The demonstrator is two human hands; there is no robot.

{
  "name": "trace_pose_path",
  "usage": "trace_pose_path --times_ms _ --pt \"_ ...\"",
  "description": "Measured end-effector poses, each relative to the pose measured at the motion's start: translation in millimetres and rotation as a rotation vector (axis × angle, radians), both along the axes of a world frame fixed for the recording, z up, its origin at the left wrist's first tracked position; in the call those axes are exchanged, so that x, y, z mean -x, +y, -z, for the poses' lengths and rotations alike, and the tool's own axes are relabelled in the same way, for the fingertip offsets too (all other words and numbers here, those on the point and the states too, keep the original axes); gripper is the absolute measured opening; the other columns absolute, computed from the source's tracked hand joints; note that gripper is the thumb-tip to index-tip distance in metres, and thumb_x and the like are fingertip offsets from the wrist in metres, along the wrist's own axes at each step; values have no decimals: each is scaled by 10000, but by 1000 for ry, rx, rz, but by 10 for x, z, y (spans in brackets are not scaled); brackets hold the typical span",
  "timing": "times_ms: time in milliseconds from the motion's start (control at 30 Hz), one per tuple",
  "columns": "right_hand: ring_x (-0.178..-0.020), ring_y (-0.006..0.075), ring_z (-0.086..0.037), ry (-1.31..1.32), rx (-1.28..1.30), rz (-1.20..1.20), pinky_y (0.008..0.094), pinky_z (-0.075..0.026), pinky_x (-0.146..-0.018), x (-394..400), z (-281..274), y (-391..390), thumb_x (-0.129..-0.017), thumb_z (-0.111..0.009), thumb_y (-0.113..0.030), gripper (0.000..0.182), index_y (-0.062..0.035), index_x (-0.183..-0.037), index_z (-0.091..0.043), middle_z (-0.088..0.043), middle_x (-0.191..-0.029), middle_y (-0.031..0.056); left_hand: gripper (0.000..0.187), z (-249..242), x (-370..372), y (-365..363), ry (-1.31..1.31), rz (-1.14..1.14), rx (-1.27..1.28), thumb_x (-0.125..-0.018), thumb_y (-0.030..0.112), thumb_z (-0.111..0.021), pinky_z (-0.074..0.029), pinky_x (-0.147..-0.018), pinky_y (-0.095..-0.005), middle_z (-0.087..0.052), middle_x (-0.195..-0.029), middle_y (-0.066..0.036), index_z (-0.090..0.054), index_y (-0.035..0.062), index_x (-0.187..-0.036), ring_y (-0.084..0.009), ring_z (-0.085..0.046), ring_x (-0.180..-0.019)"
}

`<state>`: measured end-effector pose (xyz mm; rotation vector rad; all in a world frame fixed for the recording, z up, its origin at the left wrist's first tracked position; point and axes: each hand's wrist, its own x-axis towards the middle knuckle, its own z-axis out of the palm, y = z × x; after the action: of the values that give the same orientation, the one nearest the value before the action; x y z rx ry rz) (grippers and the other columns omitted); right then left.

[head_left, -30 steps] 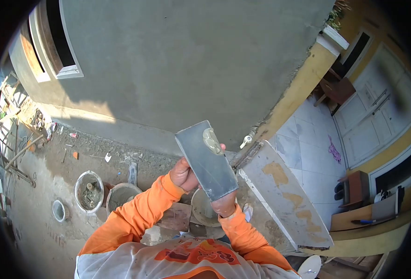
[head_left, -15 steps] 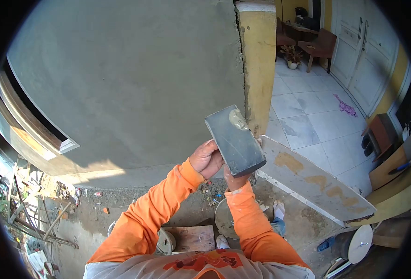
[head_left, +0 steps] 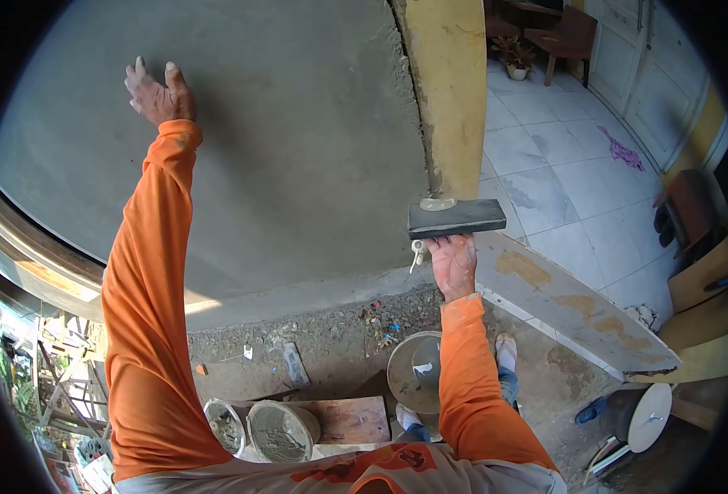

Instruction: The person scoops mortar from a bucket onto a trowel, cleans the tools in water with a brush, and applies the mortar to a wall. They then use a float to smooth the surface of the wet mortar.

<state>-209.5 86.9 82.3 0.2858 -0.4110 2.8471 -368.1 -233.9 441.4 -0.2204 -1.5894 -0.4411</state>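
Observation:
My left hand [head_left: 162, 95] is stretched out to the upper left, fingers apart and holding nothing, overlapping the grey plastered wall [head_left: 298, 148]. My right hand [head_left: 454, 265] supports a dark rectangular plastering float [head_left: 467, 221] from beneath, its face turned up and nearly level. On the float's far edge sits a smear of wet grey plaster [head_left: 438, 203]. A small pale piece [head_left: 417, 253] hangs under its left end. Beyond the float is the lower end of a yellow pillar [head_left: 450, 99], with a rough crack where it meets the plaster.
Below me stand two mortar-smeared buckets [head_left: 280, 435], a wooden board [head_left: 351, 420] and a round basin [head_left: 403, 375]. A stained low slab [head_left: 578, 306] borders the tiled porch [head_left: 537, 189] on the right. Rubble [head_left: 339, 321] lines the wall's foot.
My left hand has left the float and swung up and left to the wall. My right hand has moved right, tilting the float from slanted to nearly level.

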Motion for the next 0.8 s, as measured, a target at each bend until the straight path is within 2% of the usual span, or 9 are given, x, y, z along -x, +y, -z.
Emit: trace_pose_path --times_ms 67,200,267,467,533,567,600,667,800 --pt "-1166 258 -499 -10 30 -14 499 -405 -984 141 59 -18 -839 -660 -156 447 -107 -1241 -470 -513 -1271 98 692 -11 246 94 41 -247 20 -849 469 -464 -71 -1127 -542 -252 -1486 -170 -331 66 -1396 -350 -145 -1408" --pt "-1228 254 -444 -108 66 -19 518 -347 -1035 482 206 -75 -850 -624 -218 426 -117 -1239 -483 -492 -1306 72 727 47 290 47 19 -230 54 -834 504 -434 -45 -1120 -567 -211 -1501 -179 -314 72 -1405 -350 -118 -1415" --pt "-1236 250 -436 -134 70 -11 514 -326 -1052 598 288 -147 -858 -596 -241 413 -127 -1241 -490 -486 -1315 59 680 49 301 40 104 -230 81 -849 471 -435 -79 -1107 -559 -279 -1477 -171 -360 65 -1389 -324 -154 -1410" --pt "-1221 250 -449 -169 91 126 499 -360 -1033 681 148 -298 -864 -564 -83 452 -104 -1298 -441 -496 -1289 82 662 49 331 10 170 -210 116 -833 465 -456 -93 -1102 -539 -329 -1440 -164 -406 59 -1353 -297 -213 -1380" --pt "-1198 225 -471 -150 -223 335 444 -397 -1008 707 108 -305 -852 -534 24 475 -70 -1304 -423 -503 -1266 86 658 42 350 2 185 -198 125 -826 467 -463 -105 -1098 -531 -347 -1426 -161 -425 57 -1338 -290 -235 -1368" --pt "-1120 197 -526 -182 -280 414 359 -439 -955 721 68 -324 -840 -516 84 470 -22 -1288 -421 -510 -1234 96 656 43 363 -20 203 -198 134 -819 472 -467 -120 -1092 -523 -360 -1413 -160 -440 56 -1326 -285 -251 -1356" --pt "-1120 197 -526 -190 -280 419 359 -439 -955 726 56 -352 -840 -516 84 470 -22 -1288 -421 -510 -1234 96 655 50 375 -39 220 -197 142 -813 477 -471 -134 -1085 -515 -372 -1400 -160 -456 55 -1314 -281 -268 -1344" --pt "-1052 197 -562 -292 -614 637 325 -457 -918 758 20 -413 -831 -499 105 471 2 -1283 -415 -511 -1214 113 658 57 394 -59 217 -196 143 -812 480 -471 -137 -1083 -511 -374 -1400 -163 -455 56 -1316 -281 -269 -1344" --pt "-1024 192 -575 -336 -716 771 305 -467 -900 912 -8 -565 -799 -560 72 459 35 -1244 -453 -516 -1158 126 673 43 424 -97 227 -220 153 -810 495 -472 -149 -1075 -494 -380 -1401 -178 -454 59 -1322 -280 -275 -1344"
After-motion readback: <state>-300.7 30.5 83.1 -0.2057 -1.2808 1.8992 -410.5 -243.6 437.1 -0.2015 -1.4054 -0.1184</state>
